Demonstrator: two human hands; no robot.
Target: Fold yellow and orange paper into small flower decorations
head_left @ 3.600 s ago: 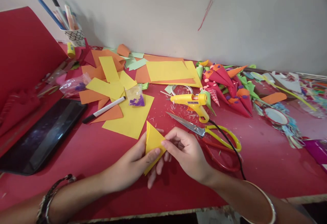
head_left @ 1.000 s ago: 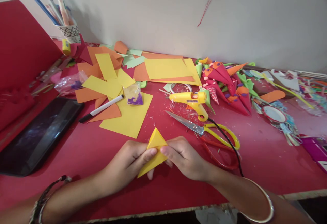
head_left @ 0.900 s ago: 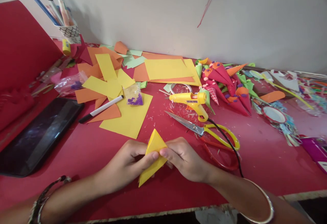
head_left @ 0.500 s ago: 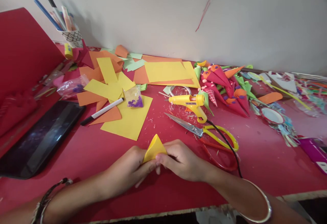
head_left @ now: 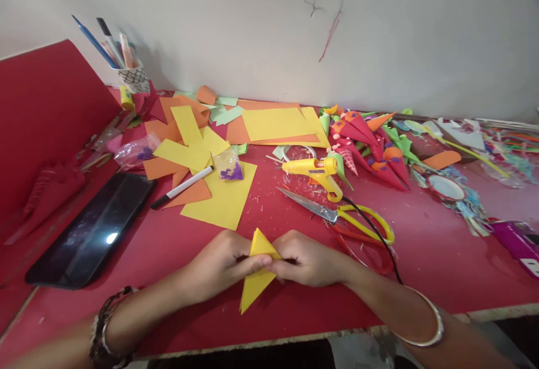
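A folded yellow paper piece point(head_left: 256, 279), pointed at top and bottom, is pinched between both of my hands just above the red table point(head_left: 168, 245) near its front edge. My left hand point(head_left: 223, 259) grips its left side with fingers closed. My right hand point(head_left: 309, 256) grips the right side, fingers curled. Both thumbs meet at the paper's middle. A beaded bracelet is on my left wrist and a metal bangle on my right.
Yellow-handled scissors point(head_left: 337, 217) and a yellow glue gun point(head_left: 315, 169) with a black cord lie right of my hands. Yellow and orange paper sheets point(head_left: 223, 200), a marker point(head_left: 181, 187), a dark tablet point(head_left: 92, 228), a pen cup point(head_left: 132, 77) and several paper cones point(head_left: 370, 150) crowd the table.
My hands have turned and rolled the yellow paper between them; its lower point now hangs down toward the table edge. The camera has shifted, so the table items sit lower and more to the right.
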